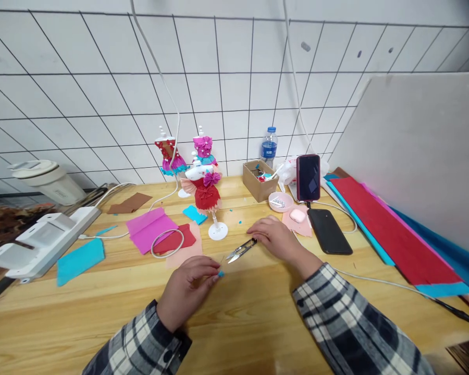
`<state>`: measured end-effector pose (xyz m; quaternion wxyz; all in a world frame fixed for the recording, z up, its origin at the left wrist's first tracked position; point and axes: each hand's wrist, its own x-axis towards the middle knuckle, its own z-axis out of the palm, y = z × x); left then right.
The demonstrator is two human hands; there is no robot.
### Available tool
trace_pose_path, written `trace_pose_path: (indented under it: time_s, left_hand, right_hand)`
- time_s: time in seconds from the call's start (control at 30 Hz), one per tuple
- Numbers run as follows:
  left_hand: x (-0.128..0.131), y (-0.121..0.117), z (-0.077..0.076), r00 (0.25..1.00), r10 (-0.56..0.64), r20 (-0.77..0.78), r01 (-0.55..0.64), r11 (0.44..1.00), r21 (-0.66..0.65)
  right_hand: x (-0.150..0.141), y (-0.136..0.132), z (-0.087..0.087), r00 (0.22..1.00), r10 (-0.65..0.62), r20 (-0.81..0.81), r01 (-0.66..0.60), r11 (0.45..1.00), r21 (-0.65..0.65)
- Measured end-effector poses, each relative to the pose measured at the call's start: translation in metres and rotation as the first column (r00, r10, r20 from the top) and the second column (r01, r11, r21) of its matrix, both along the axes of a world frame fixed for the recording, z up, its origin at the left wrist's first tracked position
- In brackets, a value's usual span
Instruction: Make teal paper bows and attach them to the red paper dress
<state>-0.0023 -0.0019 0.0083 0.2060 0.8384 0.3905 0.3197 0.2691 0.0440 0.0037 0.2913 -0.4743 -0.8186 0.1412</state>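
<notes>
My left hand [191, 286] is closed in a pinch on a small blue paper piece [221, 274], with what looks like a thin wire or thread rising beside it. A pair of thread snips [241, 251] points toward that hand, blades apart. At the rear end of the snips are the fingers of my right hand [275, 237], closed on it; part of the grip is hidden. Behind both hands stands a small dress-form figure [207, 195] in red crepe paper with a magenta bow, on a white round base. Two more dressed figures [171, 156] stand farther back.
Magenta paper [148, 229], red paper [175, 238] and blue paper [81, 261] lie left, near a power strip [50, 242]. A cardboard box [260, 181], pink bowl [280, 202], propped phone [308, 178] and black phone [330, 232] stand or lie right. Stacked coloured sheets [394, 234] lie beyond.
</notes>
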Motion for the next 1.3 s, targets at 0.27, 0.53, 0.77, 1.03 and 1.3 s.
trace_pose_path:
  time_s: [0.27,0.53,0.77,1.03,1.3]
  left_hand:
    - [0.018,-0.009,-0.013,0.989,-0.144,-0.026,0.146,0.985,0.089]
    - [0.034,-0.008,-0.017,0.966,-0.106,-0.237,0.073,0.987,-0.143]
    - [0.033,-0.005,-0.012,0.967,-0.108,-0.232,0.052,0.971,-0.232]
    - [0.03,-0.004,-0.015,0.971,-0.137,-0.194,0.106,0.981,-0.163]
    - [0.03,-0.004,-0.011,0.999,-0.001,-0.033,-0.006,0.978,-0.209]
  right_hand:
    - [-0.001,0.005,-0.01,0.982,0.006,0.191,0.018,0.992,-0.123]
    - [-0.015,-0.009,0.0,0.979,-0.003,0.203,0.049,0.974,-0.221]
    - [-0.021,-0.014,0.005,0.951,0.087,0.298,-0.067,0.995,-0.077]
    - [-0.025,-0.014,0.004,0.927,0.185,0.326,-0.184,0.982,-0.034]
    - [-0.023,-0.01,-0.007,0.917,-0.025,-0.397,-0.082,0.965,-0.25]
